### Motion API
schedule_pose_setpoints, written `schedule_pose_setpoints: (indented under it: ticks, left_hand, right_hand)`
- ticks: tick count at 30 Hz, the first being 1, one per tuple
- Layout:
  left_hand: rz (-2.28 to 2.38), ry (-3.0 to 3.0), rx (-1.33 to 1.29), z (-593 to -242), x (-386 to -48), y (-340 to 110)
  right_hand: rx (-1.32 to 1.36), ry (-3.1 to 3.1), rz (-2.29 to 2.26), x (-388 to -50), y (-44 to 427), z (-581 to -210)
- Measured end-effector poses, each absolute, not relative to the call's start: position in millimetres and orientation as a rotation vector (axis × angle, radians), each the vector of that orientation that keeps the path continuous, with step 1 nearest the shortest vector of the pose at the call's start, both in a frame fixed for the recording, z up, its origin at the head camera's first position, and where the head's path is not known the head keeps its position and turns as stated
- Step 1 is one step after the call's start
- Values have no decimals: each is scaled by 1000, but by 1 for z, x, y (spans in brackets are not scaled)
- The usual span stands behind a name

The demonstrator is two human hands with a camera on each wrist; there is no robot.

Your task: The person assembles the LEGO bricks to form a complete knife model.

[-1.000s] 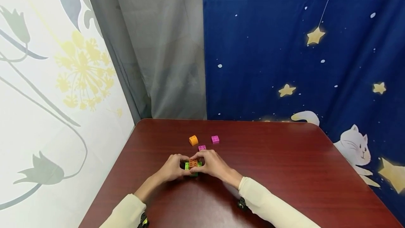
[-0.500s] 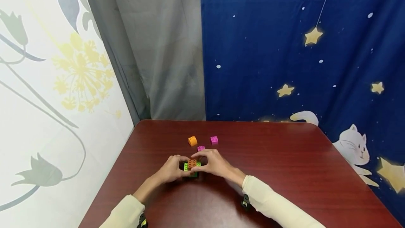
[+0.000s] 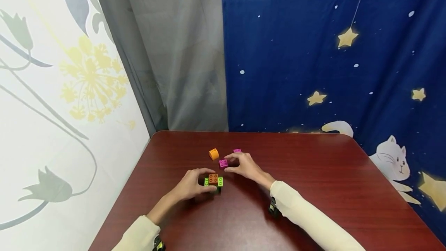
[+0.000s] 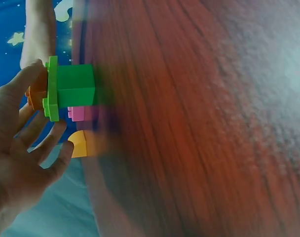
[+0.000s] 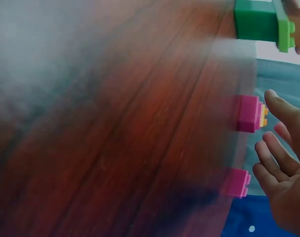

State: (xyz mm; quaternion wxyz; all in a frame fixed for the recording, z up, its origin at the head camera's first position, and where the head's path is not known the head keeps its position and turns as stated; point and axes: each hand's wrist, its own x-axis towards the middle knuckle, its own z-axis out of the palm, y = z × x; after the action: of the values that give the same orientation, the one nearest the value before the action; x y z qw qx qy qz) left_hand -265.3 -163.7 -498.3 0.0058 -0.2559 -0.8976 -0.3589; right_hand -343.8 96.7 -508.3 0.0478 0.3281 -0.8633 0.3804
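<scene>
My left hand [image 3: 191, 184] holds a small stack of toy building bricks between thumb and fingers. On top is an orange-brown brick [image 3: 213, 178], below it a flat lime-green brick [image 3: 220, 181], and at the bottom a darker green brick [image 4: 77, 89], best seen in the left wrist view. My right hand [image 3: 245, 167] is apart from the stack, thumb and fingers spread, holding nothing. Just left of its fingertips lies a pink brick [image 3: 223, 164] on the table. A second pink brick [image 3: 237, 150] is partly hidden behind that hand.
An orange brick with a curved top [image 3: 214, 154] lies beyond the stack. Everything stands on a dark red wooden table [image 3: 313, 189]. A grey curtain [image 3: 188, 57] and a blue starry curtain [image 3: 285, 65] hang behind its far edge.
My right hand has let go of the orange-brown brick and moved away to the right and forward, toward the pink bricks. The left hand stays at the stack.
</scene>
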Motion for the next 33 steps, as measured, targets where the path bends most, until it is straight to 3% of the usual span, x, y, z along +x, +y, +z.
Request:
schedule_pose_setpoints:
  ticks: [15, 33]
  left_hand:
    - [-1397, -2711, -771, -498, -271, -163]
    - [-1403, -2732, -759, -503, -272, -163]
  right_hand:
    - [983, -2730, 967, -366, 81, -523]
    - [1048, -2681, 1031, -347, 88, -512]
